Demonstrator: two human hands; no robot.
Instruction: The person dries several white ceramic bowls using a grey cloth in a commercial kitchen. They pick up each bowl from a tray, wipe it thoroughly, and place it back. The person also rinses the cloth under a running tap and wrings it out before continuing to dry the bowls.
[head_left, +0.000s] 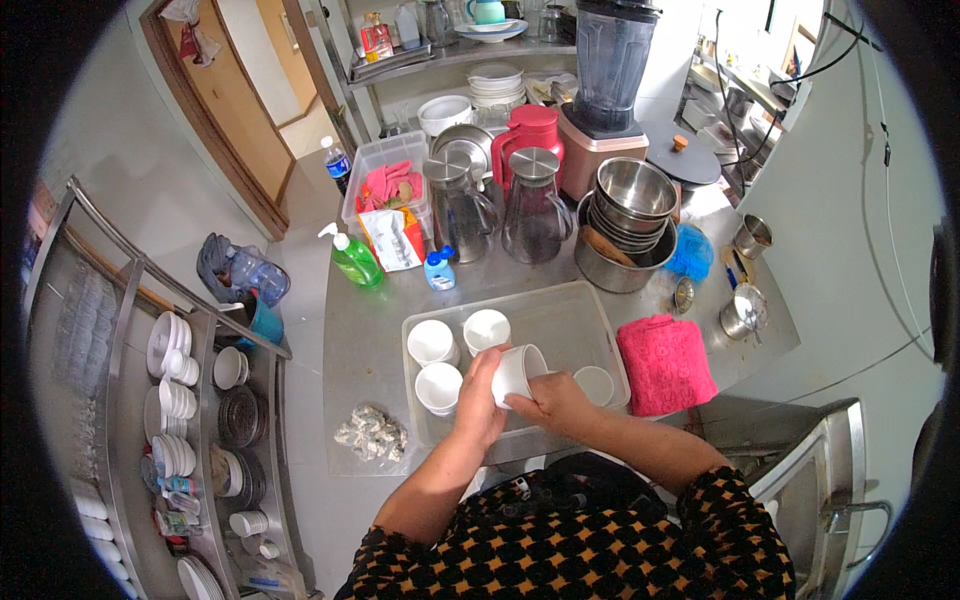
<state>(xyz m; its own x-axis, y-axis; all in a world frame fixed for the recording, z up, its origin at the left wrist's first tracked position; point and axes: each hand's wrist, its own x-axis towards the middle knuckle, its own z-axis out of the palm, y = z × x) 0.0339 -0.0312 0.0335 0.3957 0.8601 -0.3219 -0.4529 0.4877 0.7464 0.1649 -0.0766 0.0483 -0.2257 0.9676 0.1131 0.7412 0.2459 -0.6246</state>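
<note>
Both hands hold a tilted white cup (517, 373) above a translucent plastic tray (525, 309) on the steel table. My left hand (482, 394) grips it from the left, and my right hand (559, 401) is on its right side with the thumb at its lower part. Stacked white cups stand in the tray's left part: one at the upper left (433, 343), one beside it (487, 331) and one at the lower left (439, 387). Another white cup (594, 385) lies at the tray's right side, near my right forearm. What is under my hands is partly hidden.
A folded pink towel (666, 365) lies right of the tray, a crumpled plastic bundle (370, 433) to its left. Behind stand a green pump bottle (355, 259), a blue bottle (439, 269), glass pitchers (535, 214), steel bowls (636, 196) and a blender (611, 82). A dish rack (135, 300) is at left.
</note>
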